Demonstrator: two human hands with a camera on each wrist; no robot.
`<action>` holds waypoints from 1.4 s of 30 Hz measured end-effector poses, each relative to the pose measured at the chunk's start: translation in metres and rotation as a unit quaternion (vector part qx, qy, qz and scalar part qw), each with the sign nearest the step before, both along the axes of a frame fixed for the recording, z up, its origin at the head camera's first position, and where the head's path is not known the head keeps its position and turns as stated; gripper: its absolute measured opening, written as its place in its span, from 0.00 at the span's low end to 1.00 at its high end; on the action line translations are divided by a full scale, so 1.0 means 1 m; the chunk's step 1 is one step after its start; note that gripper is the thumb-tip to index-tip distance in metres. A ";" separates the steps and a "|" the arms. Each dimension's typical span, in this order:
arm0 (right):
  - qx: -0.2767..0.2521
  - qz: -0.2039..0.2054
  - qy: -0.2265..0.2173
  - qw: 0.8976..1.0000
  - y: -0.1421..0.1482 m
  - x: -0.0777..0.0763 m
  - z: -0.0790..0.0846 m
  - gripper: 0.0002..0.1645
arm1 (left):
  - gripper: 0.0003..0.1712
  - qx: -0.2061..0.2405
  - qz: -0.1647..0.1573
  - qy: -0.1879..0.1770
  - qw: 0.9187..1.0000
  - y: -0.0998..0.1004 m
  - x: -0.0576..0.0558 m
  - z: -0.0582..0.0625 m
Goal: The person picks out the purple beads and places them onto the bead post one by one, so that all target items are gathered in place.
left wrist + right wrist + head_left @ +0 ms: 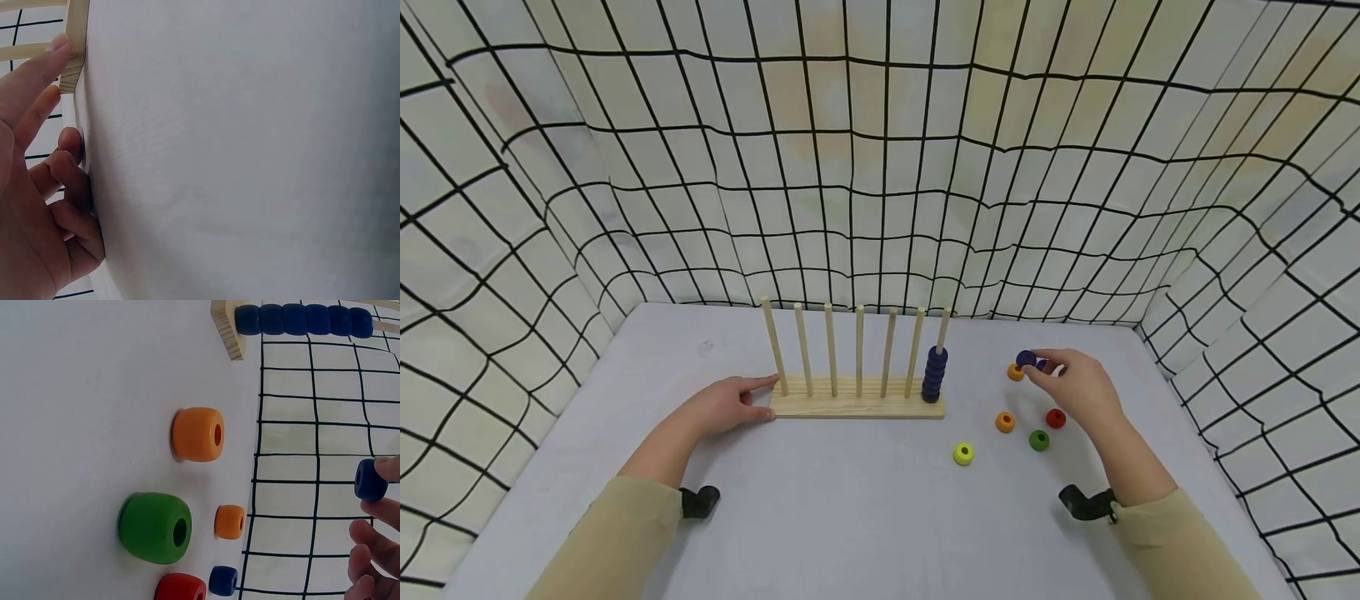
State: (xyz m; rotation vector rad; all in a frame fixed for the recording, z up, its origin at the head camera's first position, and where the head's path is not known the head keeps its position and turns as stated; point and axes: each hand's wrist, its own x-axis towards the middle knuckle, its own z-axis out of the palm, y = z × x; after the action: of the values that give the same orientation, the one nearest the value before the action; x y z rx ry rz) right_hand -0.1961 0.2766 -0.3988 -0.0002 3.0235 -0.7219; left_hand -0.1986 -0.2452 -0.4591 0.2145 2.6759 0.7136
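A wooden peg stand (859, 407) with a row of upright pegs stands on the white table. Dark blue beads (934, 375) are stacked on its rightmost peg; the other pegs are bare. My left hand (724, 406) holds the stand's left end between thumb and index finger, its other fingers curled by the tabletop. Raised over the table to the right, my right hand (1078, 385) pinches a blue bead (371, 480) between thumb and fingertip. Below it lie another blue bead (223, 580) and an orange bead (230, 522), both on the table.
Nearer the front right lie a second orange bead (1005, 422), a red bead (1056, 418), a green bead (1039, 440) and a yellow bead (963, 453). Black netting over pale walls (880, 167) encloses the table (850, 517) at the back and both sides.
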 end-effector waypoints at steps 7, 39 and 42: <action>-0.014 0.009 0.013 1.000 -0.010 0.000 0.004 0.32 | 0.42 0.001 0.005 -0.004 1.000 0.001 0.000 -0.001; -0.109 0.008 0.090 0.990 -0.065 0.003 0.025 0.28 | 0.43 0.002 0.003 -0.005 1.000 0.000 -0.001 -0.003; -0.130 0.015 0.097 0.987 -0.069 0.003 0.028 0.28 | 0.43 0.001 0.003 -0.004 1.000 0.000 -0.001 -0.002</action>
State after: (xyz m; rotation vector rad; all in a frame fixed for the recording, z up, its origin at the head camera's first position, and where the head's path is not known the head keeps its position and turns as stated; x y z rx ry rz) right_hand -0.1927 0.2077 -0.3706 -0.1296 3.0722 -1.1741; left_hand -0.1995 -0.2453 -0.4610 0.2031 2.6691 0.7181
